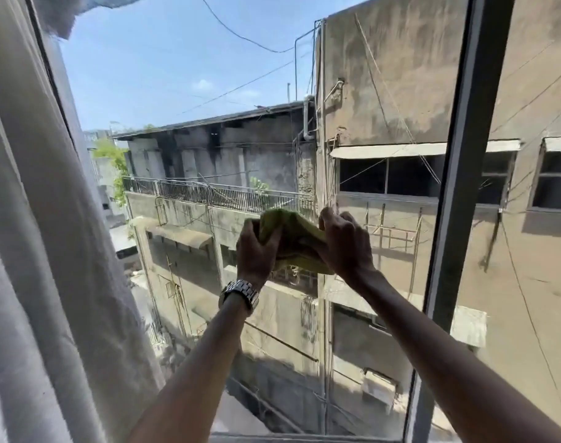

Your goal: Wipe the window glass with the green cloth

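There is one view only, from a wide-angle camera worn on the person's head. It stands indoors, close to the window glass (183, 91), and faces outward through it, tilted slightly down over the raised forearms. A curtain (33, 235) fills the left edge and a dark window frame (458, 187) crosses the right. Beyond the pane lie weathered concrete buildings (384, 91), far off.
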### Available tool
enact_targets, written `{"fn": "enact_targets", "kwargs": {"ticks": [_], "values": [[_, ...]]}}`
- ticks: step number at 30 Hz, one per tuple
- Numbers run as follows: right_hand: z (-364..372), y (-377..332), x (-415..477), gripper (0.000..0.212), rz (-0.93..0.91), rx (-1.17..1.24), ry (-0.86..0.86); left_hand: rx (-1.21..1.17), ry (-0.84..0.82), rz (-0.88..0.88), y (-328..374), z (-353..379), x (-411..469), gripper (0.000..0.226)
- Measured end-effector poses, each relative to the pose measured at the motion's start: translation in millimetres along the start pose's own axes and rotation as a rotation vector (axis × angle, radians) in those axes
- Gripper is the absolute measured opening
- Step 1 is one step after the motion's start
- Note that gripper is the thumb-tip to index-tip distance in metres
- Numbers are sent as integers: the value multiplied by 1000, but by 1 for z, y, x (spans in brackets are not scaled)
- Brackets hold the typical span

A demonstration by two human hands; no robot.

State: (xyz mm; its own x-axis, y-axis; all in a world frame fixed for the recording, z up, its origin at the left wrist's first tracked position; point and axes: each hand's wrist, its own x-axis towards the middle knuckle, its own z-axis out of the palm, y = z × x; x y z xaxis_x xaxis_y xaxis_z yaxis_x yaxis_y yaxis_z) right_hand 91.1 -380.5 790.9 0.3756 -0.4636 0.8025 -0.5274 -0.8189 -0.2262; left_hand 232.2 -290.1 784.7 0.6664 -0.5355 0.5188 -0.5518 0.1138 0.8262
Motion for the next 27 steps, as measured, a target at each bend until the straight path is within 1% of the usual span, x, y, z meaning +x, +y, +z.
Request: {"fn": "enact_targets", "kwargs": {"ticks": [1, 3, 5, 6, 7, 9, 10, 11, 12, 13, 15, 17, 19, 20, 22, 24, 25, 27], "values": [[9, 14, -26, 50, 46, 72, -119, 0, -51, -61, -26, 6, -16, 36], [29, 43, -88, 54, 211, 341, -415, -6, -199, -198, -82, 12, -58, 36], [61, 75, -173, 56, 462, 638, -691, 15, -369, -388, -149, 20, -123, 37], [79, 88, -221, 55, 597, 696, -792, 59, -429, -478, -183, 25, -160, 34], [96, 95, -278, 53, 723, 699, -845, 122, -474, -577, -220, 27, -202, 31], [126, 105, -395, 44, 952, 712, -897, 228, -585, -799, -286, 30, -289, 26], [136, 105, -456, 41, 1092, 741, -923, 256, -666, -936, -316, 32, -334, 24], [142, 105, -513, 40, 1203, 745, -951, 260, -734, -1078, -342, 32, -380, 23], [144, 106, -569, 43, 1303, 735, -965, 247, -773, -1213, -364, 34, -428, 17], [141, 104, -618, 45, 1387, 717, -972, 247, -801, -1305, -378, 33, -469, 11], [136, 101, -710, 48, 1514, 681, -1027, 248, -821, -1427, -411, 37, -551, 19], [128, 98, -784, 51, 1532, 640, -1103, 261, -820, -1491, -439, 39, -619, 32], [126, 101, -838, 53, 1529, 561, -1161, 271, -832, -1537, -458, 43, -668, 26], [129, 103, -863, 51, 1529, 547, -1181, 271, -836, -1546, -471, 47, -690, 28], [136, 111, -903, 47, 1525, 501, -1210, 283, -836, -1572, -494, 55, -728, 39], [138, 116, -929, 44, 1478, 477, -1254, 308, -866, -1586, -507, 62, -755, 45], [137, 119, -939, 44, 1445, 489, -1299, 323, -909, -1583, -510, 63, -766, 49], [131, 122, -947, 48, 1336, 488, -1363, 365, -991, -1557, -509, 64, -784, 59]]}}
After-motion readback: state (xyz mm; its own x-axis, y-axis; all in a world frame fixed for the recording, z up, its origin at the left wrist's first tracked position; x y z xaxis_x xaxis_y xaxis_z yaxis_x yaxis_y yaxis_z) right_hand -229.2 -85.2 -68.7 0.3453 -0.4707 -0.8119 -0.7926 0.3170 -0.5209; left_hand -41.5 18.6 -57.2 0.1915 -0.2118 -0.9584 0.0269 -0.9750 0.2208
